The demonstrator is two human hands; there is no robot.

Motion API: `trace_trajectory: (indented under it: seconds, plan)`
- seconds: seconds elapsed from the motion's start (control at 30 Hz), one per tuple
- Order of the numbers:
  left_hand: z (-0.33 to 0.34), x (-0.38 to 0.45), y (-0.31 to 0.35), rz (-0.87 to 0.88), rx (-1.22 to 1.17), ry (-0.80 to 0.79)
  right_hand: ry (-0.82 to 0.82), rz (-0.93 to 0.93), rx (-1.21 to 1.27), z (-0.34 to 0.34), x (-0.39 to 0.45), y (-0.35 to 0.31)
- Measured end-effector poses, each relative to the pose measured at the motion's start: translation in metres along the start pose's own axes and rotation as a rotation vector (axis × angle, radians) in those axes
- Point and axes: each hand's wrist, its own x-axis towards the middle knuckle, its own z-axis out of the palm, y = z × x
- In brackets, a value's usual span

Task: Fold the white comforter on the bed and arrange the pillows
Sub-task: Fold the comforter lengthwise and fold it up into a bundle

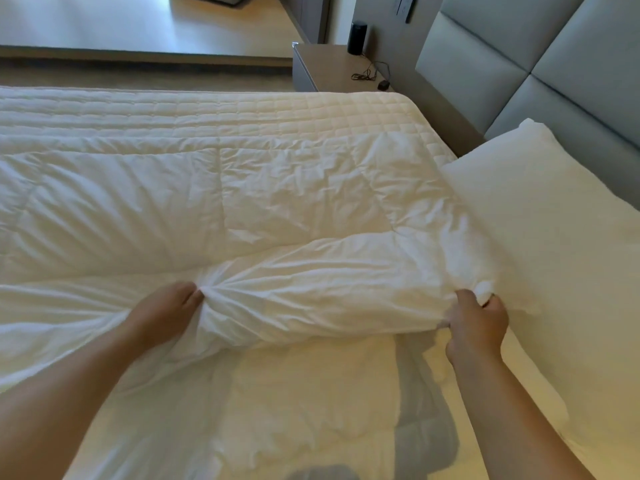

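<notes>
the comforter [214, 202] lies across the bed [277, 105], its near edge bunched in both hands: left hand [166, 313] mid-bed, right hand [478, 323] just beside the pillow [554, 254]. the pillow lies at the right against the headboard [519, 74]. the nightstand [332, 67] stands behind the bed, left of the headboard.

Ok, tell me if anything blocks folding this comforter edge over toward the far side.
Nothing visible does. Both hands, left and right, grip the comforter; the pillow lies off to the right.
</notes>
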Motion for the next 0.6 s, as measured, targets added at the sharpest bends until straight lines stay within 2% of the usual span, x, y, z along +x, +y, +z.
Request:
trace_trajectory:
  seconds: [0.07, 0.13, 0.2, 0.27, 0.33, 0.37, 0.43, 0.5, 0.6]
  plan:
    - [-0.015, -0.003, -0.003, 0.022, -0.092, -0.005, -0.055, -0.075, -0.322, -0.009, -0.005, 0.023]
    - [-0.019, -0.008, 0.002, 0.035, -0.134, -0.057, -0.219, 0.023, -0.596, -0.019, -0.004, 0.053]
    - [-0.011, -0.005, 0.015, 0.044, -0.124, 0.011, -0.271, 0.136, -0.581, -0.022, 0.009, 0.069]
    - [0.002, 0.005, 0.043, 0.07, -0.053, 0.139, -0.118, 0.162, -0.48, -0.018, 0.016, 0.064]
    - [0.016, 0.015, 0.084, 0.143, 0.017, 0.171, 0.175, 0.112, -0.409, -0.019, 0.02, 0.043]
    - [0.029, 0.019, 0.103, 0.181, 0.061, 0.133, 0.289, 0.031, -0.359, -0.02, 0.02, 0.029]
    - [0.067, 0.02, 0.128, 0.234, 0.178, -0.007, 0.327, -0.225, -0.294, -0.02, 0.027, 0.006]
    - [0.112, 0.015, 0.131, 0.228, 0.254, -0.091, 0.21, -0.486, -0.423, -0.006, 0.039, -0.006]
    - [0.153, 0.012, 0.12, 0.196, 0.325, -0.071, -0.065, -0.841, -0.886, 0.037, 0.057, -0.003]
